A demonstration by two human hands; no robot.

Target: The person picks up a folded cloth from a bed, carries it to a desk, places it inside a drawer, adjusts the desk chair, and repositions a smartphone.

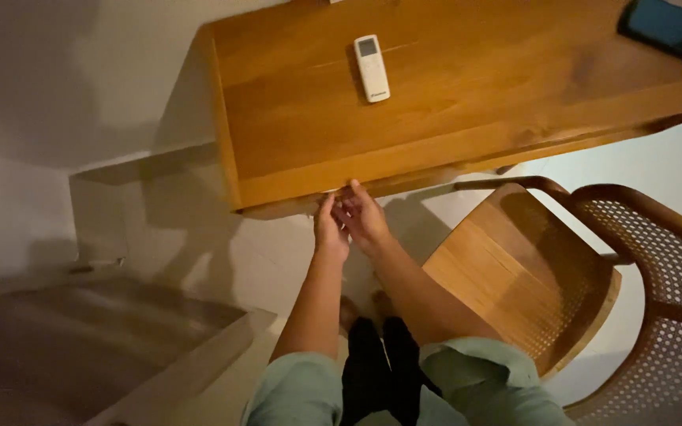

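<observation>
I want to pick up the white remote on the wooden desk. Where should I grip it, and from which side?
The white remote lies flat and alone on the wooden desk. Probably best from above, pinching its two long, narrow edges near the middle.

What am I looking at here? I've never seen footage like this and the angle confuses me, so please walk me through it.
There is no machine here: one camera is worn on a person's head and looks straight down, so you see their own forearms, pale green sleeves and feet from above.

Both hands meet at the near edge of a wooden desk. The left hand and the right hand are close together, fingers at the underside of the desk edge, where something small and pale shows. What it is, and whether either hand grips it, is too small to tell.

On the desk lies a white remote control, and at the far right corner a dark phone. To the person's right stands a wooden chair with a woven cane back. The floor is pale.
</observation>
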